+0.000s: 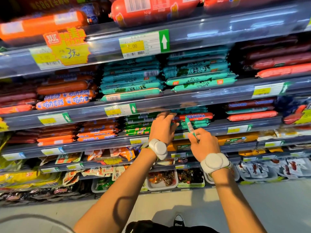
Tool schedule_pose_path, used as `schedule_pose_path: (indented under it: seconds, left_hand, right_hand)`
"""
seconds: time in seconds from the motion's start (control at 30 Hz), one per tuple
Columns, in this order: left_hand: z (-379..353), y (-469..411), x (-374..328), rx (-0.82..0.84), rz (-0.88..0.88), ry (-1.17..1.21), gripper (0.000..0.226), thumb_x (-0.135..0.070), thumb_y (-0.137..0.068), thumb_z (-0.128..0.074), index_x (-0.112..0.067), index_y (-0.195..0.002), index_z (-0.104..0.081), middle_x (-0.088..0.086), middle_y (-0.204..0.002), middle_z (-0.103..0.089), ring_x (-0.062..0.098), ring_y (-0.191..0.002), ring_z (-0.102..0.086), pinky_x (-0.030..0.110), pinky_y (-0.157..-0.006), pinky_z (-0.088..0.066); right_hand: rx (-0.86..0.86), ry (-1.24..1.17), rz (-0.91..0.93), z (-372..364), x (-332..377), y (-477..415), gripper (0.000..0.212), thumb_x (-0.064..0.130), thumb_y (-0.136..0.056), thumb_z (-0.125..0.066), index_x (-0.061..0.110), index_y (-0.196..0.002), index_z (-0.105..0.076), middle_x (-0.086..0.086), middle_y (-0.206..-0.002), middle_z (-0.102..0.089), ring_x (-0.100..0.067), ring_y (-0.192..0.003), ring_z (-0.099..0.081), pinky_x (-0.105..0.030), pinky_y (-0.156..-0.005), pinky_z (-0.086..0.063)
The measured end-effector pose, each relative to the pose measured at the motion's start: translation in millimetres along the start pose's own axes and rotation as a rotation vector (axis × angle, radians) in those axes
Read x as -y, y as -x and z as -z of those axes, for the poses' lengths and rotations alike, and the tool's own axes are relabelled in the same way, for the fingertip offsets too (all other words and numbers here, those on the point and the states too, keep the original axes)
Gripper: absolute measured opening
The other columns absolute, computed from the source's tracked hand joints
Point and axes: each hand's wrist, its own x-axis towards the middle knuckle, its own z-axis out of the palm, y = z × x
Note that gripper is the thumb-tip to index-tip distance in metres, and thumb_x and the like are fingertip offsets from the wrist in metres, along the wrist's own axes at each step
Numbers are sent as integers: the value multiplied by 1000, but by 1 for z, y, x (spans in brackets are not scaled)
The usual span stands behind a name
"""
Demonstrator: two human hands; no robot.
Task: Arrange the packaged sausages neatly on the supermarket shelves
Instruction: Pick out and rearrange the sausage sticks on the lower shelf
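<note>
R hand (pixel 202 142) nearest, fist closed on a teal sausage (pixel 190 126) pointing up toward shelf (pixel 218 127). L hand (pixel 162 127) further in, fingers spread on teal stack (pixel 195 123) w/ a red sausage (pixel 196 116) on top.

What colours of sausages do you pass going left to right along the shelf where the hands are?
dark red sausages → orange sausages → green sausages → left hand → teal sausages with one red sausage on top → red sausages.
</note>
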Motion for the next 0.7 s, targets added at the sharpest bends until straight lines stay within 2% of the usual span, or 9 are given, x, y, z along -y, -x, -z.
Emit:
schedule_pose_path:
  seconds: [0.13, 0.27, 0.47, 0.57, 0.7]
  left_hand:
    - [-6, -12, -5, 68, 35, -80, 44, -31, -95, -60, -19, -136, -54, 11, -131, -61, 37, -118, -55, 49, -96, -47]
    - [-12, -18, -1, 105, 48, -104, 44, -31, -95, -60, -23, -138, -53, 6, -140, -55, 36, -127, -50, 51, -103, -42]
    - [-11, -17, 1, 48, 28, -100, 40, -24, -93, -62, -24, -133, -59, 6, -130, -64, 34, -120, -56, 45, -93, -50]
    - [-4, -11, 6, -24, 37, -93, 39, -23, -93, -63, -24, -132, -60, 9, -125, -66, 35, -116, -58, 43, -88, -52]
    - [11, 1, 17, -115, 98, -62, 37, -24, -94, -61, -20, -131, -61, 13, -113, -68, 38, -102, -62, 43, -77, -54]
  right_hand:
    - [9, -39, -36, 3, -6, -1, 17, 37, -95, -54, 23, -94, -63, -8, -81, -72, -36, -75, -62, -42, -64, -54]
    - [-14, -39, -39, 8, -9, 0, 17, 36, -95, -56, 21, -99, -64, -8, -86, -72, -36, -79, -64, -46, -68, -56]
    - [-30, -61, -41, 15, -12, 2, 16, 36, -95, -58, 23, -101, -64, -5, -87, -70, -31, -75, -63, -40, -65, -56]
    - [-16, -62, -34, 14, -10, 1, 14, 35, -94, -60, 23, -101, -64, -2, -82, -67, -28, -69, -60, -32, -59, -50]
    - [-11, -45, -2, 8, -5, -2, 8, 34, -93, -62, 27, -97, -63, -2, -84, -73, -27, -67, -63, -31, -57, -51]
